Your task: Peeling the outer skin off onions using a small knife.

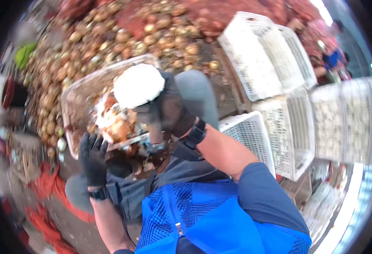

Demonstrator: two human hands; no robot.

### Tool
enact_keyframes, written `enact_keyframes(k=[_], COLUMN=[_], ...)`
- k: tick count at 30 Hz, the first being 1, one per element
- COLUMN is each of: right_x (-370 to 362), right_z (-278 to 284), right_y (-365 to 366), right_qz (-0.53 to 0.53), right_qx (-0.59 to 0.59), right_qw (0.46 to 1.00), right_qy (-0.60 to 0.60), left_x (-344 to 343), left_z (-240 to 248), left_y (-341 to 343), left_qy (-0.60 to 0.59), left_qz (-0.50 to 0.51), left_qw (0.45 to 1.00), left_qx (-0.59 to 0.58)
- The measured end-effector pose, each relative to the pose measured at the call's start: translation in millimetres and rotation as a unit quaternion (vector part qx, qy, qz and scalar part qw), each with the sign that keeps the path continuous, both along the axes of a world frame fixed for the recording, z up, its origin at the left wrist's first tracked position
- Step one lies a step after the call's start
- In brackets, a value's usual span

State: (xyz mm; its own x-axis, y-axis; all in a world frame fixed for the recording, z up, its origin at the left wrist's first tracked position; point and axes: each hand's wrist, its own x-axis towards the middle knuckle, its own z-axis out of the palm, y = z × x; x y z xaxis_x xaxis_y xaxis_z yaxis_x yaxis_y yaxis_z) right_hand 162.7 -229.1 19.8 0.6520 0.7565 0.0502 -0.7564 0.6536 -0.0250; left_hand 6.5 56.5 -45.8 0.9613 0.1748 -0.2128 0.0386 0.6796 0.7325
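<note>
My left hand [93, 160], in a black glove, is open beside the near left corner of a pale plastic tub [68, 137]. Its fingers reach up toward the rim, and nothing shows in them. In the tub lies a heap of orange-brown and white onion skins [112, 120]. Over the tub's right side is my right hand [175, 112], also black-gloved and smeared by motion, so its grip is unclear. A large white rounded thing [138, 86] is right against it, too blurred to name. A brownish upright piece [155, 133] shows just below that hand.
Loose onions [84, 55] pile up beyond the tub. To the right stand white slatted crates [253, 55], some filled with pale onions [342, 118]. Red mesh sacks [236, 15] lie at the back, and red netting [54, 190] at left. Another person [332, 59] is at far right.
</note>
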Motion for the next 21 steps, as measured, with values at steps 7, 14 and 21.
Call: enact_keyframes(k=[7, 14, 21], right_x=[11.5, -45.7, -184.8], right_z=[41.1, 2.2, -9.6], right_y=[-150.3, -393.8, -617.8], right_qz=[-0.246, -0.288, -0.471], right_qx=[-0.187, -0.164, -0.626], right_qw=[0.949, 0.929, 0.619], right_qy=[-0.058, -0.163, 0.055], left_x=[32.6, 37.8, 56.4], left_z=[20.3, 23.7, 15.8], left_y=[-58.2, -35.5, -50.7], left_qy=[0.040, 0.113, 0.126], left_qz=[-0.099, -0.115, -0.130], left_qw=[0.980, 0.984, 0.982], left_qx=[0.171, 0.074, 0.050])
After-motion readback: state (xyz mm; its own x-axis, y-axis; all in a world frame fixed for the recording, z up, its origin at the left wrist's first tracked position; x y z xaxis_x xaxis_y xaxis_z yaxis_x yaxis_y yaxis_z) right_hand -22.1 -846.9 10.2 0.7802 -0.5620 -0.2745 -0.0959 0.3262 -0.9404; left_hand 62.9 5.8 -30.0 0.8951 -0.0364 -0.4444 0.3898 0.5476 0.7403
